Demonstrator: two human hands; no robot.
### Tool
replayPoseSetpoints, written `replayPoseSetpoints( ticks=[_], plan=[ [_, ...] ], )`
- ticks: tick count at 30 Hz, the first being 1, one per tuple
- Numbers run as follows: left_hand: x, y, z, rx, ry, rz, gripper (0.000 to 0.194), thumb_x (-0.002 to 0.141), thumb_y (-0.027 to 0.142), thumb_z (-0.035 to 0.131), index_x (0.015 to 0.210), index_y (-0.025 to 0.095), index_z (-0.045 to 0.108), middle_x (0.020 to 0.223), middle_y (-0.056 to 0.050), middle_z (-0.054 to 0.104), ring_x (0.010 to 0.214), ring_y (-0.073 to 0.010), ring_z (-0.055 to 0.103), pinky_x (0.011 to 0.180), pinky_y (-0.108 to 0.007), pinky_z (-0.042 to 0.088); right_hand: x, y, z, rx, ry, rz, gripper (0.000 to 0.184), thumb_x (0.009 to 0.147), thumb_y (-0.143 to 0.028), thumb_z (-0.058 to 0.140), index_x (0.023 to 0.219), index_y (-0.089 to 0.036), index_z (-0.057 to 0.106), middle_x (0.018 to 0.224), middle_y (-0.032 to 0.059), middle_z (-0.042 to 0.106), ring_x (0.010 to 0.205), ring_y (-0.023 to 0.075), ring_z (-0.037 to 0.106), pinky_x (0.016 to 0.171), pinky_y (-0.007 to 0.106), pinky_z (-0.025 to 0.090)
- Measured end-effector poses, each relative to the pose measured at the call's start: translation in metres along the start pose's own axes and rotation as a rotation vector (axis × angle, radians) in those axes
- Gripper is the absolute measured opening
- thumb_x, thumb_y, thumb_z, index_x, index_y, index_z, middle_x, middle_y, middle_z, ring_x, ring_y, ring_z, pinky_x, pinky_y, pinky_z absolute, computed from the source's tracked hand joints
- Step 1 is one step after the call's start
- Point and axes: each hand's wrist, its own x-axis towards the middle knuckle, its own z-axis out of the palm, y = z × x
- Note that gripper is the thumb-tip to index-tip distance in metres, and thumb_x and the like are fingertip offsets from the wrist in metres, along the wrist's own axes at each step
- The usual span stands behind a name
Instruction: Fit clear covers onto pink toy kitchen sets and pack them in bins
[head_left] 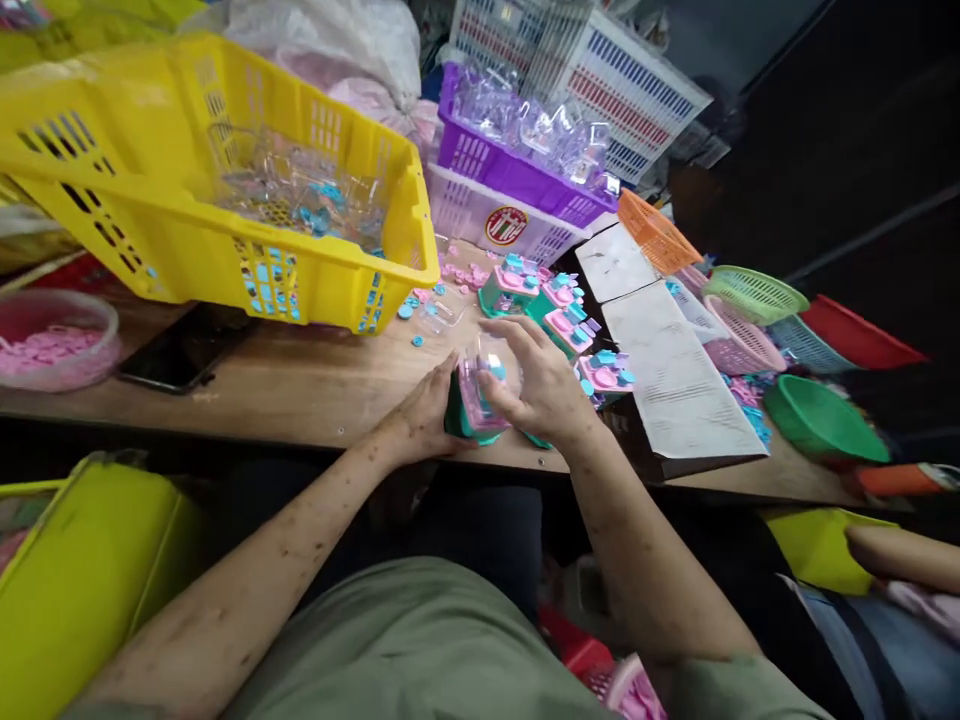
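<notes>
Gripping, between our left hand (427, 410) and right hand (541, 385) at the wooden counter (300, 385) edge, one small boxy plastic toy (480, 400), teal base, pink top, clear cover, we list behind it a slotted yellow crate (187, 240) and matching toys (559, 305).
</notes>
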Motion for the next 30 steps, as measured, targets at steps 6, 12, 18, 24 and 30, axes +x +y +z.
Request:
replayPoseSetpoints(
  ticks=[6,12,18,24,30],
  plan=[
    [0.005,-0.004,0.001,-0.017,0.026,0.032,0.128,0.068,0.048,0.103,0.171,0.022,0.032,0.172,-0.024,0.048,0.161,-0.0476,0.048,0.133,-0.07,0.042,0.003,0.009,-0.005,-0.024,-0.182,-0.099,0.053,0.102,-0.044,0.069,0.152,-0.024,0.061,0.143,0.0155,0.067,0.139,0.0355,0.065,0.118,0.059,0.058],
    [0.003,0.001,0.003,-0.022,0.024,0.044,0.128,0.068,0.04,0.103,0.171,0.02,0.03,0.17,-0.025,0.049,0.16,-0.0476,0.048,0.133,-0.068,0.043,0.003,0.005,-0.011,-0.094,-0.225,-0.056,0.056,0.101,-0.045,0.069,0.152,-0.023,0.062,0.145,0.0168,0.067,0.139,0.0381,0.065,0.118,0.061,0.058],
    [0.005,0.004,0.004,-0.013,0.021,0.015,0.131,0.065,0.037,0.105,0.172,0.021,0.03,0.17,-0.025,0.049,0.159,-0.0487,0.049,0.132,-0.068,0.043,0.013,0.0,-0.009,-0.14,-0.294,-0.031,0.059,0.1,-0.047,0.07,0.155,-0.027,0.061,0.147,0.0152,0.067,0.141,0.0397,0.064,0.119,0.063,0.057],
    [0.004,0.006,0.001,-0.054,0.001,0.003,0.124,0.068,0.037,0.102,0.17,0.018,0.035,0.171,-0.025,0.049,0.161,-0.0491,0.047,0.134,-0.067,0.041,0.015,-0.006,-0.013,-0.158,-0.328,-0.025,0.06,0.099,-0.044,0.073,0.156,-0.028,0.061,0.148,0.0144,0.068,0.14,0.0398,0.065,0.117,0.064,0.058],
    [0.003,0.011,-0.001,-0.054,0.0,-0.022,0.121,0.069,0.036,0.101,0.169,0.024,0.035,0.171,-0.021,0.05,0.159,-0.0469,0.049,0.133,-0.066,0.043,0.01,-0.006,-0.011,-0.154,-0.3,-0.004,0.059,0.099,-0.043,0.073,0.155,-0.027,0.064,0.149,0.0133,0.07,0.138,0.0378,0.069,0.12,0.061,0.058]
  ],
)
